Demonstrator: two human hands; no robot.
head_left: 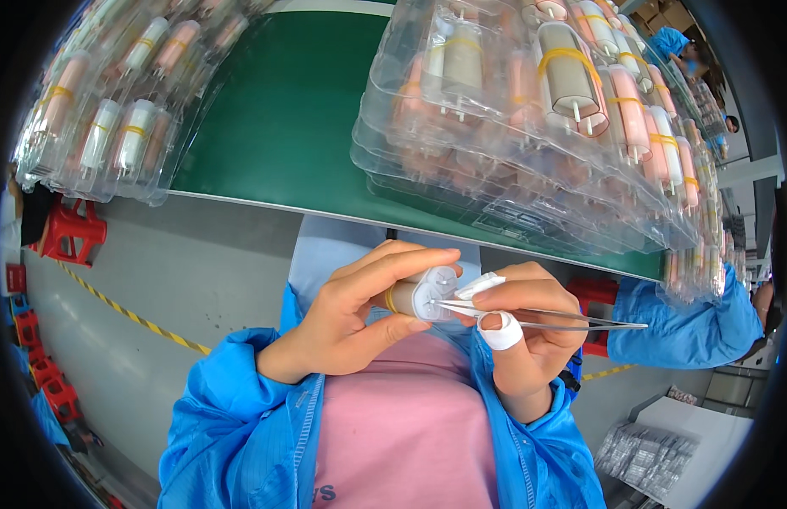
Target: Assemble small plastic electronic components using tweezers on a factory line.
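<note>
My left hand point(347, 314) is wrapped round a short pale cylinder point(434, 293) with a yellow rubber band about its body. The cylinder's whitish end, with a recessed pattern, faces right. In my right hand point(537, 327) is a pair of metal tweezers point(580, 322), their tips touching or very near that end. White wraps cover parts of two right-hand fingers, one of them a white ring-like band point(500, 332). Whether the tweezer tips grip anything is too small to tell. Both hands are held in front of my body, below the table's near edge.
Stacked clear plastic trays point(512, 161) of banded pink, white and grey cylinders stand on the green table point(266, 110) at right. More such trays point(113, 127) stand at left. A co-worker's blue sleeve point(690, 327) is at right. Red stools point(75, 233) stand on the floor at left.
</note>
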